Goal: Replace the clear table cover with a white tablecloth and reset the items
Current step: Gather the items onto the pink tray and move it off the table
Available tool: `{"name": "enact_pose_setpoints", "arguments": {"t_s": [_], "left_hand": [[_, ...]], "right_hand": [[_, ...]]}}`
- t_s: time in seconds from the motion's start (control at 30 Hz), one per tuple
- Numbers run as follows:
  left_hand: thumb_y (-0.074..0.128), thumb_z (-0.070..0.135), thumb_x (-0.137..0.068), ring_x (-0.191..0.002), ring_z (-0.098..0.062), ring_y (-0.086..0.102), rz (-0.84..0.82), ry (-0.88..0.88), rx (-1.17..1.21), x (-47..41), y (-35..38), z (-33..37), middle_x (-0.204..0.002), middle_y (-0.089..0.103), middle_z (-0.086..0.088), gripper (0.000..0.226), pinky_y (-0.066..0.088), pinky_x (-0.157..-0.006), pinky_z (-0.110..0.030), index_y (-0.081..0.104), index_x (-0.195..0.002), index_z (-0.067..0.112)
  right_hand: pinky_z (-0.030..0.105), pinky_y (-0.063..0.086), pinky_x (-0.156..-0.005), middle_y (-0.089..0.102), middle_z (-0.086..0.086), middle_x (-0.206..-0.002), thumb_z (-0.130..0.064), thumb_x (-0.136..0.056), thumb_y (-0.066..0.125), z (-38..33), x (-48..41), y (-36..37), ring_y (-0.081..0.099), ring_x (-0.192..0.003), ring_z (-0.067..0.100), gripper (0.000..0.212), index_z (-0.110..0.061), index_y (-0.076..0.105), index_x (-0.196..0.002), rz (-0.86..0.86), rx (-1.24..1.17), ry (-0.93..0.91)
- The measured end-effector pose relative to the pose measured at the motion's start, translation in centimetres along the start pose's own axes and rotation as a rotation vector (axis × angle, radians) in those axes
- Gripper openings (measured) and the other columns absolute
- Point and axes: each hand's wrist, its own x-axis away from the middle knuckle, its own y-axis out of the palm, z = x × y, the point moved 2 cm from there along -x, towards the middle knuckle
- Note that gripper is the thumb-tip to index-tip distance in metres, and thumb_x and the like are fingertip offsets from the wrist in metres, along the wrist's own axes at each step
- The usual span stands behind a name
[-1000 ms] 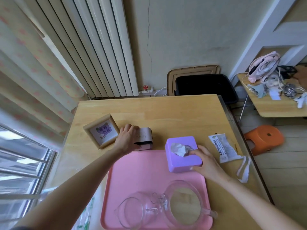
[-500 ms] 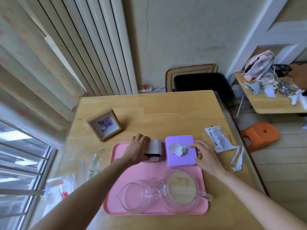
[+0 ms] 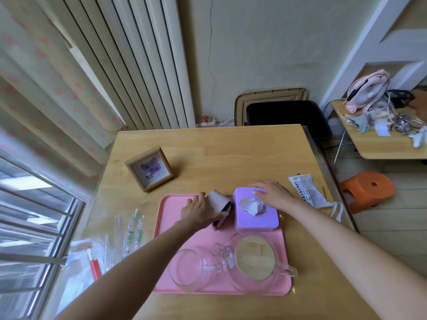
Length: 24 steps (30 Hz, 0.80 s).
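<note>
Packets [image 3: 134, 229]: being borne by the table [image 3: 231, 148], left of the tray [image 3: 171, 215].
Frame [image 3: 150, 168]: being borne by the table, beyond the tray.
Left hand [image 3: 198, 210]: being curled round the clock [image 3: 219, 203], which is being held tilted at the tray's far edge.
Box [image 3: 254, 220]: being carried by the tray's far right, just beside the clock.
Right hand [image 3: 270, 195]: being laid on the box's far top, fingers straight.
Sachet [image 3: 307, 190]: being borne by the table, right of the box.

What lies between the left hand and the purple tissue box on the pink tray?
A small grey device, gripped by the left hand, beside the tissue box; the head view shows it.
</note>
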Motion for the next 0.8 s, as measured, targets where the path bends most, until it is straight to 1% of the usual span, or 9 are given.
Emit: {"name": "enact_pose_setpoints", "arguments": {"t_s": [0.17, 0.27, 0.33, 0.4, 0.47, 0.57, 0.67, 0.73, 0.8], "left_hand": [[0.045, 0.056, -0.091, -0.101, -0.034, 0.062, -0.115, 0.04, -0.008, -0.2, -0.7, 0.1, -0.129, 0.05, -0.016, 0.065, 0.046, -0.088, -0.039, 0.032, -0.137, 0.012], [0.049, 0.064, -0.085, -0.076, -0.032, 0.066, -0.203, -0.035, 0.218, -0.3, -0.5, -0.2, -0.114, 0.061, -0.018, 0.069, 0.052, -0.077, -0.037, 0.034, -0.124, 0.009], [0.045, 0.067, -0.084, -0.08, -0.03, 0.065, -0.178, -0.045, 0.206, -0.4, -0.7, -1.0, -0.111, 0.064, -0.015, 0.07, 0.052, -0.075, -0.036, 0.037, -0.124, 0.01], [0.041, 0.067, -0.086, -0.095, -0.028, 0.065, -0.031, -0.043, 0.135, -1.0, -1.7, -2.2, -0.113, 0.066, -0.009, 0.069, 0.05, -0.08, -0.036, 0.04, -0.129, 0.013], [0.045, 0.061, -0.088, -0.104, -0.026, 0.061, 0.154, -0.056, 0.15, -1.7, -3.5, -4.0, -0.116, 0.065, -0.006, 0.063, 0.049, -0.083, -0.036, 0.044, -0.128, 0.013], [0.06, 0.047, -0.086, -0.113, -0.029, 0.053, 0.421, -0.091, 0.187, -2.8, -7.0, -7.0, -0.125, 0.052, -0.011, 0.056, 0.047, -0.087, -0.039, 0.047, -0.126, 0.01], [0.069, 0.024, -0.082, -0.118, -0.037, 0.043, 0.728, -0.146, 0.228, -3.6, -10.4, -10.1, -0.13, 0.041, -0.02, 0.06, 0.04, -0.094, -0.043, 0.044, -0.131, 0.003], [0.068, 0.02, -0.082, -0.123, -0.037, 0.039, 0.775, -0.228, 0.284, -4.4, -12.2, -12.2, -0.137, 0.036, -0.019, 0.067, 0.035, -0.1, -0.041, 0.036, -0.139, 0.004], [0.066, 0.026, -0.085, -0.129, -0.037, 0.033, 0.689, -0.302, 0.333, -5.5, -13.0, -14.1, -0.144, 0.032, -0.018, 0.073, 0.03, -0.105, -0.043, 0.027, -0.145, 0.007]], "right_hand": [[0.034, 0.041, -0.1, 0.053, -0.008, -0.137, -0.043, -0.096, 0.045, 0.1, -0.2, -0.4, 0.049, -0.125, 0.02, 0.037, -0.031, 0.055, -0.129, -0.035, 0.057, 0.019], [0.035, 0.038, -0.101, 0.05, -0.006, -0.139, -0.041, -0.096, 0.047, -1.1, -0.5, -0.2, 0.044, -0.128, 0.02, 0.038, -0.029, 0.053, -0.131, 0.019, 0.094, -0.045], [0.036, 0.039, -0.101, 0.051, -0.004, -0.137, -0.04, -0.095, 0.048, -2.3, -0.8, 0.0, 0.045, -0.126, 0.021, 0.039, -0.029, 0.051, -0.132, 0.045, 0.088, -0.096], [0.037, 0.04, -0.1, 0.052, -0.002, -0.136, -0.04, -0.094, 0.05, -3.3, -1.1, 0.3, 0.048, -0.124, 0.021, 0.039, -0.029, 0.05, -0.132, 0.042, 0.066, -0.134], [0.037, 0.041, -0.101, 0.05, -0.002, -0.137, -0.04, -0.094, 0.052, -4.3, -1.6, 0.3, 0.048, -0.124, 0.019, 0.041, -0.028, 0.049, -0.132, 0.029, 0.028, -0.152], [0.037, 0.041, -0.101, 0.05, 0.0, -0.137, -0.039, -0.093, 0.053, -6.1, -2.8, 0.1, 0.047, -0.125, 0.017, 0.042, -0.026, 0.048, -0.133, 0.018, -0.005, -0.175], [0.038, 0.041, -0.101, 0.052, 0.001, -0.134, -0.039, -0.092, 0.054, -8.2, -4.1, 0.0, 0.049, -0.123, 0.018, 0.041, -0.026, 0.05, -0.131, -0.004, -0.041, -0.191], [0.037, 0.041, -0.101, 0.053, 0.002, -0.133, -0.038, -0.092, 0.055, -9.5, -4.8, 0.2, 0.049, -0.122, 0.018, 0.039, -0.027, 0.052, -0.128, -0.009, -0.07, -0.204], [0.035, 0.041, -0.101, 0.054, 0.002, -0.131, -0.037, -0.092, 0.055, -10.9, -5.4, 0.4, 0.05, -0.121, 0.017, 0.037, -0.026, 0.054, -0.127, -0.006, -0.089, -0.229]]}}
